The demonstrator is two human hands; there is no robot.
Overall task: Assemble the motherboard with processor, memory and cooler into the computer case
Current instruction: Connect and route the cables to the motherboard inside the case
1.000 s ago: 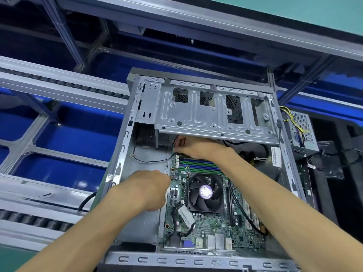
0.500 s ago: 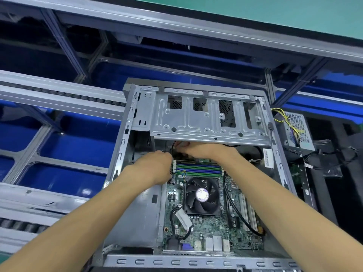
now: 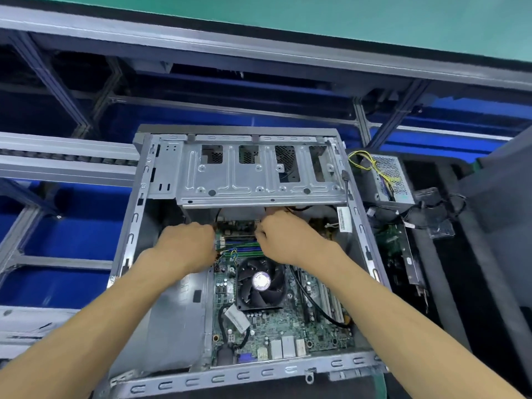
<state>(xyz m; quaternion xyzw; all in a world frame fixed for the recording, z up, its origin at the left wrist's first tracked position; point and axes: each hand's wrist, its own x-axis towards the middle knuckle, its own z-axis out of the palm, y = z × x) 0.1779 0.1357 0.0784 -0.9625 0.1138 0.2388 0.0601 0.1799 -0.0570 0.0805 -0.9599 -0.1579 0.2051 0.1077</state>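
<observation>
The open grey computer case (image 3: 135, 226) lies flat in front of me. Inside it sits the green motherboard (image 3: 276, 321), with the black cooler fan (image 3: 262, 283) at its middle and the memory sticks (image 3: 244, 250) just beyond the fan. My left hand (image 3: 187, 243) is curled at the board's far left corner, its fingertips hidden. My right hand (image 3: 285, 237) is curled over the far end of the memory slots and pinches something small at the board's edge. A black cable (image 3: 217, 214) runs down between the two hands.
The case's drive cage (image 3: 259, 174) overhangs the space just beyond my hands. A power supply with yellow wires (image 3: 385, 177), loose cables and another circuit board (image 3: 397, 249) lie to the right of the case. Conveyor rails (image 3: 57, 162) and blue bins are on the left.
My left hand has risen from the case's left side to the board's far left corner. My right hand has shifted slightly right, toward the memory slots.
</observation>
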